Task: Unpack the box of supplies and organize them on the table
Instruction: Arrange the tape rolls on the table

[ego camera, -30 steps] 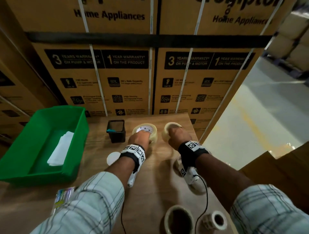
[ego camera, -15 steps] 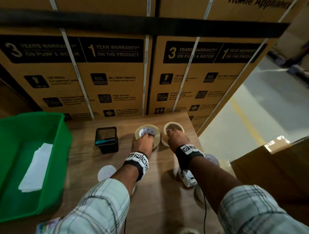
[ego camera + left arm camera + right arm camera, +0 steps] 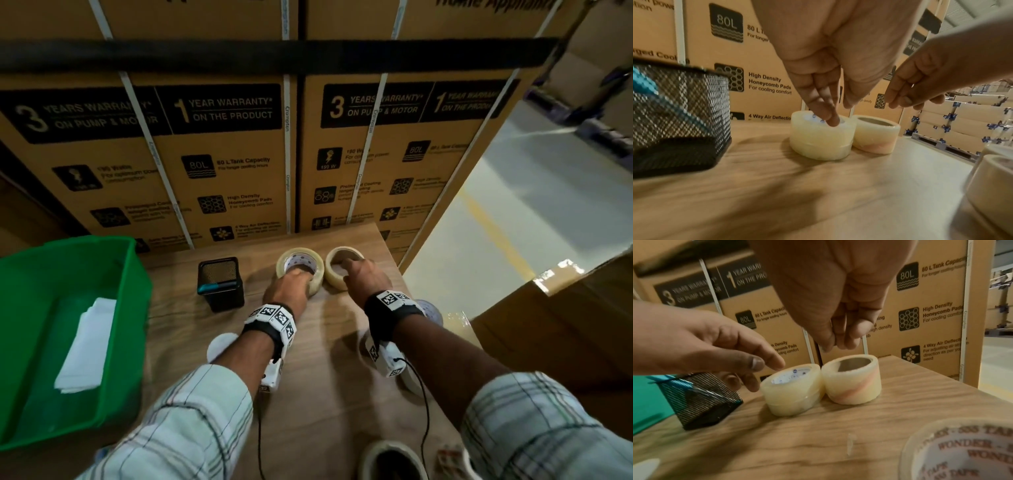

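Two clear tape rolls stand side by side, touching, at the far end of the wooden table [image 3: 325, 394]. My left hand [image 3: 291, 287] hovers over the left roll [image 3: 291, 260], fingers pointing down. In the left wrist view one fingertip [image 3: 831, 121] touches that roll's [image 3: 820, 142] top rim, with nothing gripped. My right hand [image 3: 359, 277] hangs just above the right roll [image 3: 330, 274]. In the right wrist view its fingertips [image 3: 826, 345] are bunched loosely and clear of the roll [image 3: 853, 386].
A black mesh holder [image 3: 219, 284] stands left of the rolls. A green bin [image 3: 137, 308] holding folded white sheets [image 3: 85, 346] fills the left. More tape rolls [image 3: 390, 459] [image 3: 962, 451] lie nearer me. Stacked cartons [image 3: 239, 154] wall off the back; a cardboard box [image 3: 565, 325] sits right.
Both hands have stayed at the two rolls, which remain side by side. My head view has tilted and drawn closer, pushing the green bin further left.
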A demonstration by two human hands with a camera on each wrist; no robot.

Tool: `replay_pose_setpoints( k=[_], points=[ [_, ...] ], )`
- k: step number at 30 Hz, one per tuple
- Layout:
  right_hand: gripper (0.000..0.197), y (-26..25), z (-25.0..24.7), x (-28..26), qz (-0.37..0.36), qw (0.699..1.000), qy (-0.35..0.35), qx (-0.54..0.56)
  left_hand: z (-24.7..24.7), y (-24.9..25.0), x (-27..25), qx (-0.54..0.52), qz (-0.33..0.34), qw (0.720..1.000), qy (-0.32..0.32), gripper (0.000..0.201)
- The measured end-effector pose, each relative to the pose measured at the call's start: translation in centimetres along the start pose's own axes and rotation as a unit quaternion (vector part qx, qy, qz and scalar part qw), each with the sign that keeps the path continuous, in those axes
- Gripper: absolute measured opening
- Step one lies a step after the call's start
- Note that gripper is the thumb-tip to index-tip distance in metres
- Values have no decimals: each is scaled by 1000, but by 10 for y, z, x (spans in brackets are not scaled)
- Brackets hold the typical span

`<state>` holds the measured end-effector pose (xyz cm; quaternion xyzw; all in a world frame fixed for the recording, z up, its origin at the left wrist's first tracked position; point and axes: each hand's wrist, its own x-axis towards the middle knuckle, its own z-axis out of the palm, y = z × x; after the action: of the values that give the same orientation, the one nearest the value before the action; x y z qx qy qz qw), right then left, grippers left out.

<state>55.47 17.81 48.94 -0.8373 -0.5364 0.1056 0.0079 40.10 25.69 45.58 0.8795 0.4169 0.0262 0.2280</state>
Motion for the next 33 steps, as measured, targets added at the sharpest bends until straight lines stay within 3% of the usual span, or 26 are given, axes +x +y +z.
replay_pose_setpoints(
  k=[5, 12, 15, 21, 27, 33],
  points=[
    [34, 6, -16, -32, -38, 998, 48, 4, -23, 28, -28, 9, 25, 999, 19, 36],
    [26, 18, -34, -114, -105, 990, 95, 23, -31, 74, -105, 25, 62, 996, 59, 26],
    [25, 23, -24, -158, -125, 987, 63, 78, -10, 86, -145, 31, 54, 997, 43, 28],
    [26, 37, 17, -236, -173, 984, -30, 19, 47, 84, -214, 46, 27, 998, -16, 28],
    [23, 50, 60, -291, -204, 976, -68, 13, 79, 80, -251, 44, 41, 997, -45, 31],
    [37, 41, 73, -325, -187, 976, -108, -12, 95, 65, -280, 15, 24, 998, -51, 30]
  ],
)
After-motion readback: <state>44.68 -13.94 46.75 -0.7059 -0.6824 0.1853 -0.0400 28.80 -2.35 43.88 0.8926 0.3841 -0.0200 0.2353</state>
